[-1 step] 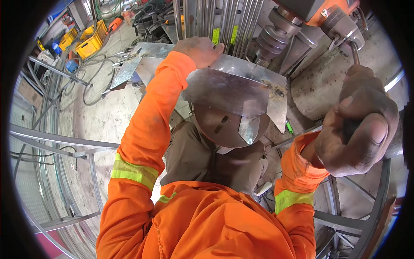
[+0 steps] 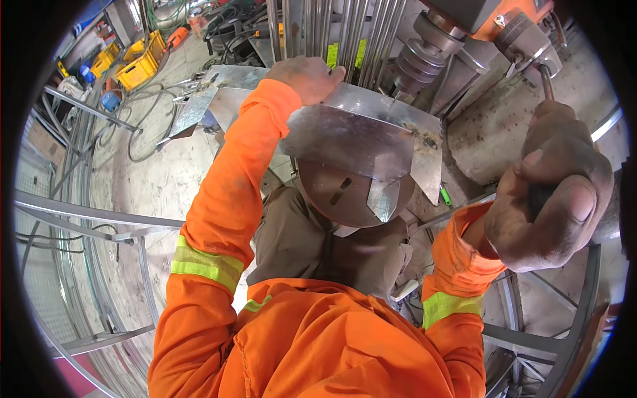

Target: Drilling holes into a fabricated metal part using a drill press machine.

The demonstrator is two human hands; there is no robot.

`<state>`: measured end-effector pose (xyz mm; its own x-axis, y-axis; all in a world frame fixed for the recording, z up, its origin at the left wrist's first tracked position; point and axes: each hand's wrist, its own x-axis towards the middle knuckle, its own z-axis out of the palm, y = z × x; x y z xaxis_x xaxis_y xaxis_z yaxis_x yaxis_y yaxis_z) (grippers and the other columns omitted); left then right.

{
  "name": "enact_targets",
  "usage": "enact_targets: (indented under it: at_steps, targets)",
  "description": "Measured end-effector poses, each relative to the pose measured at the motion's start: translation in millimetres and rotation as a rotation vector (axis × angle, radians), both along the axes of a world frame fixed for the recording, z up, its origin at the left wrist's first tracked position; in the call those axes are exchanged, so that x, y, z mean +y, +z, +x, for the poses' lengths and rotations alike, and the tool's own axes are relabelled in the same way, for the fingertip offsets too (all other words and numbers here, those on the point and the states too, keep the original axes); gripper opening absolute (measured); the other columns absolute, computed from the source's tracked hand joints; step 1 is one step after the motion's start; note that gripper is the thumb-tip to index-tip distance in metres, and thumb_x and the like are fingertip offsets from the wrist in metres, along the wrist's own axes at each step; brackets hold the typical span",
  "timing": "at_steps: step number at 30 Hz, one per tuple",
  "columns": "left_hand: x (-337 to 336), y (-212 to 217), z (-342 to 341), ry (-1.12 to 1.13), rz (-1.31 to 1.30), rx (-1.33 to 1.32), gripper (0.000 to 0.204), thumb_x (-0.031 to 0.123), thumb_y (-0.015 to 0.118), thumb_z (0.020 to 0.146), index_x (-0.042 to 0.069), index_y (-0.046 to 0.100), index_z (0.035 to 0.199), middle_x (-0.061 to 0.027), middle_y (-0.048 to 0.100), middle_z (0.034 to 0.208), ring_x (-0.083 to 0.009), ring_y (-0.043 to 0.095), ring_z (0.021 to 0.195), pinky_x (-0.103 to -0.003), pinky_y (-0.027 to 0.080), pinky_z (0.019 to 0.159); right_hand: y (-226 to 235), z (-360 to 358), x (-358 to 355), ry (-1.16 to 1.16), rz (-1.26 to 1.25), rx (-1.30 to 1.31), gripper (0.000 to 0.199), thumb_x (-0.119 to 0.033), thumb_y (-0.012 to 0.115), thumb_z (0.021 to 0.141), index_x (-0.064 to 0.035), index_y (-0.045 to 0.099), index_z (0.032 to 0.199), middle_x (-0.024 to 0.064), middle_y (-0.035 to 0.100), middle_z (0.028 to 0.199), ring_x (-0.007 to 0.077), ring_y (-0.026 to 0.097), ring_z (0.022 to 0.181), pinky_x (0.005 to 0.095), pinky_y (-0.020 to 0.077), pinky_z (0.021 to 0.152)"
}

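My left hand (image 2: 306, 78) is closed over the upper edge of a bent, shiny sheet metal piece (image 2: 361, 136), its thumb pointing right. The piece lies across the round drill press table (image 2: 338, 189), which has slots in it. Above the sheet's right part, the chuck and spindle (image 2: 419, 63) of a drill press come down; the bit's tip is too small to make out against the metal. At the right, my right hand (image 2: 554, 189) is wrapped around the drill press feed lever (image 2: 545, 81), which runs up into the hub (image 2: 524, 40).
Upright metal bars (image 2: 318, 33) stand behind the sheet. Metal frames (image 2: 99, 207) flank me on both sides. Yellow crates (image 2: 141, 61), cables (image 2: 136, 126) and tools lie on the floor at far left. A green pen-like object (image 2: 445, 196) is right of the table.
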<state>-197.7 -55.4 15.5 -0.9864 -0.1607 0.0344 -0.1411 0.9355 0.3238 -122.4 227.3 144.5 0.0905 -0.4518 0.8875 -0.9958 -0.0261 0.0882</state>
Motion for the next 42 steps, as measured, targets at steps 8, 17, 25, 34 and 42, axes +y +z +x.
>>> enact_targets:
  at_steps: [8,17,25,34,42]
  targets:
    - [-2,-1,1,-0.006,-0.004,0.020,0.064,0.056,0.041,0.099,0.002,0.075,0.098,-0.0237,0.073,0.103,-0.0421,0.068,0.103,-0.049,0.051,0.096,-20,2,-16,0.038,-0.137,-0.059,0.034,-0.027,0.037,0.103,-0.0029,0.049,0.082,0.0053,0.040,0.063,0.0162,0.036,0.052,0.0417,0.0381,0.063]
    - [2,4,4,0.000,-0.021,0.028,0.064,0.056,0.041,0.099,0.002,0.075,0.098,-0.0232,0.073,0.103,-0.0416,0.069,0.103,-0.049,0.051,0.095,-23,0,-13,0.025,-0.165,-0.037,0.033,-0.027,0.038,0.102,-0.0036,0.050,0.082,0.0047,0.040,0.063,0.0160,0.036,0.052,0.0420,0.0392,0.064]
    - [0,0,1,-0.021,-0.023,0.008,0.066,0.057,0.040,0.100,0.001,0.075,0.098,-0.0234,0.073,0.101,-0.0412,0.069,0.102,-0.049,0.052,0.094,-24,1,-16,0.041,-0.148,-0.049,0.033,-0.028,0.039,0.102,-0.0047,0.049,0.081,0.0040,0.040,0.064,0.0157,0.036,0.052,0.0424,0.0381,0.065]
    - [1,0,1,-0.023,-0.032,0.022,0.065,0.055,0.040,0.100,0.000,0.075,0.096,-0.0211,0.074,0.097,-0.0414,0.069,0.100,-0.049,0.052,0.094,-29,4,-16,-0.006,-0.136,-0.034,0.035,-0.031,0.040,0.103,-0.0054,0.050,0.081,0.0031,0.040,0.064,0.0155,0.037,0.055,0.0454,0.0403,0.073]
    - [2,0,-2,-0.043,-0.035,0.007,0.066,0.055,0.040,0.100,0.001,0.075,0.088,-0.0207,0.074,0.094,-0.0405,0.070,0.099,-0.049,0.052,0.093,-26,4,-7,-0.089,0.007,0.017,0.037,-0.033,0.038,0.104,-0.0061,0.050,0.082,0.0033,0.040,0.062,0.0145,0.035,0.055,0.0461,0.0420,0.080]
